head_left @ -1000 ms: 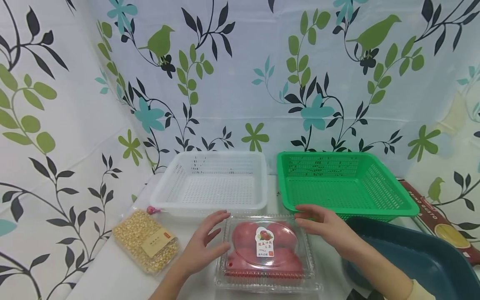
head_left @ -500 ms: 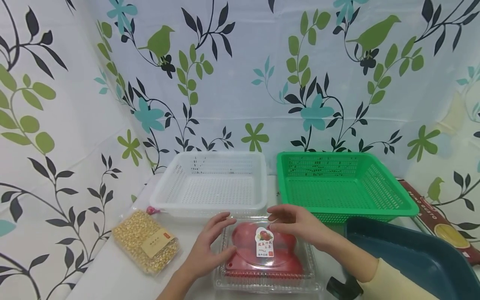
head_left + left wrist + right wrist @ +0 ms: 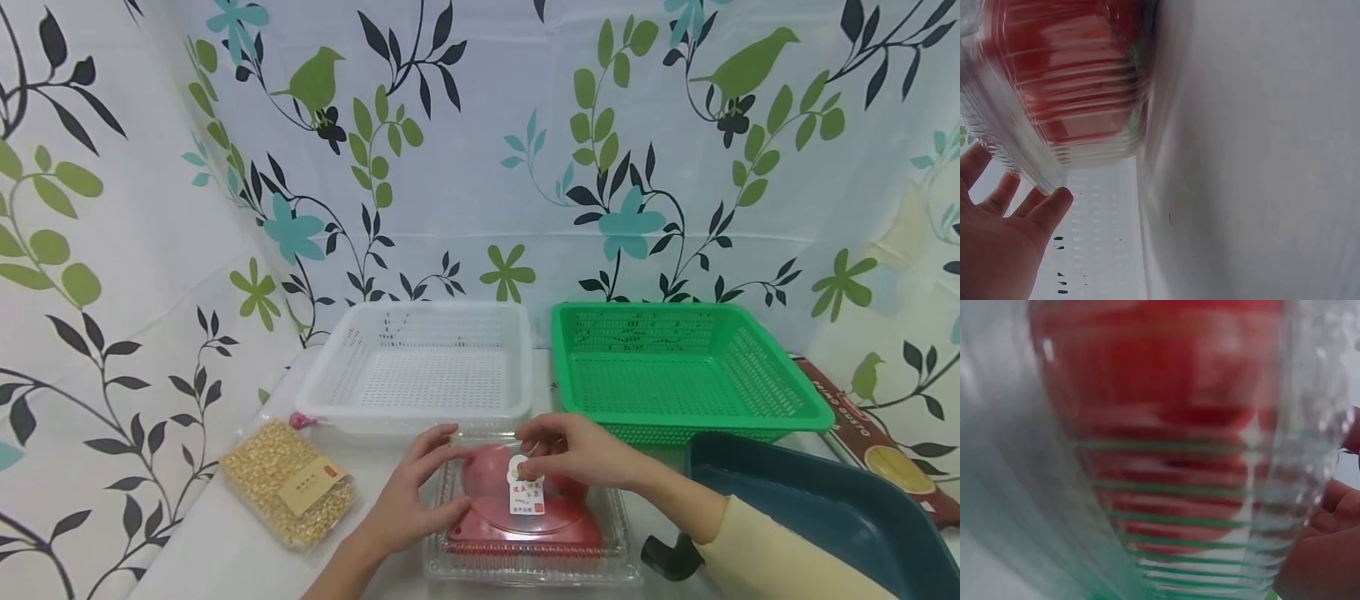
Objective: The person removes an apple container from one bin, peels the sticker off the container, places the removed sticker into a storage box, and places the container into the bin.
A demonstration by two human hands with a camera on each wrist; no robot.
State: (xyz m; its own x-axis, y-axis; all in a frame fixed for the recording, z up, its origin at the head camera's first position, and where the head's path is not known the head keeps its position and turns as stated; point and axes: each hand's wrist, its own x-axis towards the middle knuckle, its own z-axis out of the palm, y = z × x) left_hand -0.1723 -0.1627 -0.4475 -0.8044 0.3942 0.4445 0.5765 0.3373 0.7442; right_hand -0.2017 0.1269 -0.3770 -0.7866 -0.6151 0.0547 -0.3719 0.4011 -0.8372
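A clear plastic clamshell box (image 3: 611,546) holds rounded red contents and has a white fruit label (image 3: 527,498) on its lid. My left hand (image 3: 420,492) is at the box's left side, fingers spread; in the left wrist view, its fingertips touch the lid's rim. Over the lid, my right hand (image 3: 581,454) bends its fingers at the top of the label, with the thumb close to the index finger. Whether it pinches anything is hidden. In the right wrist view the box's ribbed wall (image 3: 1179,506) fills most of the picture, with part of the right hand (image 3: 1329,550) at the edge.
Behind the box stand a white basket (image 3: 408,412) and a green basket (image 3: 693,421). A bag of corn kernels (image 3: 277,483) lies to the left. At right are a dark blue tray (image 3: 810,517) and a brown packet (image 3: 862,425). Patterned cloth (image 3: 465,167) hangs behind.
My right hand has moved left from the box's right edge to the label, its fingers bending more. The left hand has shifted slightly over the box's left edge. The box stays in place.
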